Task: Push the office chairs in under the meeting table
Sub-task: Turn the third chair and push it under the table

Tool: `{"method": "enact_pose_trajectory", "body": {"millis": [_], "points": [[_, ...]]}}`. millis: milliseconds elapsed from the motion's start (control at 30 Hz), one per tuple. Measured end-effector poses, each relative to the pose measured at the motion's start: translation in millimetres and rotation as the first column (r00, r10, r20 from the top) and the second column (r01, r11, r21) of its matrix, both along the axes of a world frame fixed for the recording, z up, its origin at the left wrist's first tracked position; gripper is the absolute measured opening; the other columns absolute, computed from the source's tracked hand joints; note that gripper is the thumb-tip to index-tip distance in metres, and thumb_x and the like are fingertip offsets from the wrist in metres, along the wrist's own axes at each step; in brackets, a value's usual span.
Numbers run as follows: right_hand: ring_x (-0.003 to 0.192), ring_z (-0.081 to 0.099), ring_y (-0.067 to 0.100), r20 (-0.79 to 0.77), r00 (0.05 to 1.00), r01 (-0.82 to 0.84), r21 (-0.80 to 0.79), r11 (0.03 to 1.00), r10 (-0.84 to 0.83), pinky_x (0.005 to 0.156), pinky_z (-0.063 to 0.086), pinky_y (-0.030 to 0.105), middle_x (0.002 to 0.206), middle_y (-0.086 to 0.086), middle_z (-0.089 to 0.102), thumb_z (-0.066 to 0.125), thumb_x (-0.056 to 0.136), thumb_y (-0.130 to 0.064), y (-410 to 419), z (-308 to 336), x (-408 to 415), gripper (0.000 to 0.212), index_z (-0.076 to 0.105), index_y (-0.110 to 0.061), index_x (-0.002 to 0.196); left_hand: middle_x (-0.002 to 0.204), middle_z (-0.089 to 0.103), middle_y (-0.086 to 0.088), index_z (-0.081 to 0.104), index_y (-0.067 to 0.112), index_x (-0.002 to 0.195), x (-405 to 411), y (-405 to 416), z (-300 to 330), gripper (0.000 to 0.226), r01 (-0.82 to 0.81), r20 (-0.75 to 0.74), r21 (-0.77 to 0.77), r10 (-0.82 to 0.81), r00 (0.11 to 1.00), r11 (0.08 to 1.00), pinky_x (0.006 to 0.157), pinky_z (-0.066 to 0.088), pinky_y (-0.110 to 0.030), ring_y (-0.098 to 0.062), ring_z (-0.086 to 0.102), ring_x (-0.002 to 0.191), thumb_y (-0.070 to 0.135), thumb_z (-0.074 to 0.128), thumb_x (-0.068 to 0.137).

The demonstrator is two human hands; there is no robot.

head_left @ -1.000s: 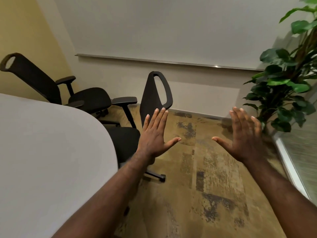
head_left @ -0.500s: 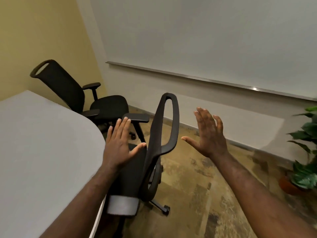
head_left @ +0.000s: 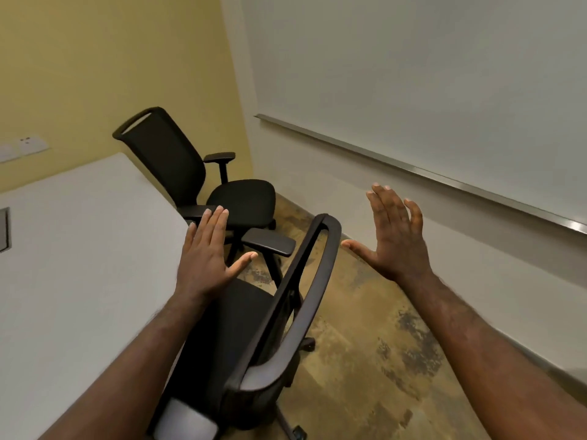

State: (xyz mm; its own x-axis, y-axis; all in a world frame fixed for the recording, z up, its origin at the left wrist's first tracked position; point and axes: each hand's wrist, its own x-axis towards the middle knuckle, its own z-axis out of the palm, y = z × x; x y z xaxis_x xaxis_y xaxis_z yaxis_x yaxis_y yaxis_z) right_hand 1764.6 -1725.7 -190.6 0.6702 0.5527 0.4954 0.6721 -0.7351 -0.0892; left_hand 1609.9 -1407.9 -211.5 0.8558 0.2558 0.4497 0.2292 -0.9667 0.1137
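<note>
A: Entry, head view. Left hand (head_left: 206, 258) is raised flat, fingers together and extended, thumb spread to the side. It has hold of nothing. It sits in front of the rounded end of the white worktop (head_left: 79, 265) and above the seat of the near chair (head_left: 254, 328).

B: Right hand?

A: Right hand (head_left: 394, 239) is also up, palm forward, fingers splayed, thumb pointing toward the top of the near chair's backrest. Nothing in its grip. Whether the thumb tip touches the backrest frame I cannot tell; it lies just beside it.

B: Position of the near chair?

A: Black mesh back, seen nearly edge-on between the two forearms. Seat faces the worktop and its front edge runs behind the left forearm, so how far it goes under the worktop is not visible. One armrest pad projects toward the far chair; a grey pad shows at the bottom edge of the frame. A caster is visible on the patterned brown floor (head_left: 365, 360).

B: Second chair?

A: The far chair (head_left: 197, 179) stands in the corner by the yellow wall (head_left: 111, 58), backrest toward the worktop edge and seat out in the open, not under the worktop. A whiteboard (head_left: 428, 74) with a metal tray rail covers the wall on the right. Wall sockets (head_left: 28, 144) sit at far left.
</note>
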Motion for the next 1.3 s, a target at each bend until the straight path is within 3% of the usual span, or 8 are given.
{"method": "enact_pose_trajectory", "body": {"millis": [233,633,933,1067,1200,1300], "points": [[0.144,0.019,0.027,0.017,0.998,-0.067,0.025,0.997,0.067,0.113,0.012,0.052,0.157,0.013,0.024,0.035,0.083,-0.076,39.3,-7.5,116.8,0.094,0.023,-0.009,0.148,0.16,0.015,-0.003,0.014,0.018,0.152,92.9,37.9,-25.5,0.093,-0.087,-0.016,-0.03,0.087,0.996,0.996,0.118,0.004,-0.041,-0.014,-0.001,0.147,0.079,0.032,0.084],[0.143,0.022,0.028,-0.123,0.946,-0.3,0.018,0.954,0.3,0.112,0.016,0.054,0.156,0.012,0.027,0.039,0.087,-0.069,160.7,-47.5,263.2,0.085,0.022,-0.012,0.148,0.162,0.005,0.002,0.003,0.021,0.153,164.9,73.8,-77.2,0.102,-0.188,-0.246,-0.107,0.157,0.956,0.976,0.119,0.008,-0.042,-0.012,-0.006,0.147,0.083,0.035,0.079],[0.144,0.02,0.023,-0.262,0.771,-0.597,0.018,0.802,0.58,0.112,0.02,0.05,0.157,0.008,0.026,0.029,0.089,-0.072,252.4,-113.2,348.5,0.084,0.023,-0.013,0.149,0.159,-0.011,0.009,-0.013,0.026,0.151,212.9,63.1,-101.6,0.102,-0.351,-0.475,-0.122,0.256,0.842,0.929,0.118,-0.002,-0.032,-0.006,-0.017,0.143,0.083,0.032,0.08],[0.144,0.021,0.022,-0.424,0.675,-0.628,0.1,0.772,0.604,0.113,0.021,0.05,0.156,0.008,0.028,0.035,0.09,-0.069,269.1,-153.2,368.4,0.082,0.024,-0.013,0.149,0.159,-0.009,0.008,-0.014,0.024,0.15,221.0,53.6,-112.1,0.103,-0.437,-0.581,-0.194,0.256,0.772,0.878,0.115,-0.008,-0.026,-0.005,-0.016,0.143,0.082,0.033,0.079],[0.144,0.021,0.02,-0.615,0.546,-0.623,0.156,0.767,0.569,0.113,0.022,0.05,0.158,0.006,0.023,0.037,0.087,-0.07,291.7,-184.0,363.4,0.086,0.019,-0.015,0.15,0.161,0.0,0.001,-0.008,0.019,0.152,229.0,49.5,-130.2,0.104,-0.472,-0.658,-0.239,0.216,0.721,0.848,0.117,-0.003,-0.03,-0.011,-0.005,0.146,0.082,0.032,0.078],[0.144,0.02,0.02,-0.666,0.48,-0.669,0.143,0.73,0.571,0.112,0.027,0.051,0.16,0.005,0.019,0.036,0.086,-0.07,308.0,-201.7,355.3,0.087,0.015,-0.016,0.151,0.162,0.006,-0.002,-0.003,0.017,0.153,238.9,53.6,-147.5,0.103,-0.471,-0.681,-0.261,0.185,0.709,0.843,0.118,0.002,-0.033,-0.014,0.002,0.147,0.079,0.034,0.08]]}}
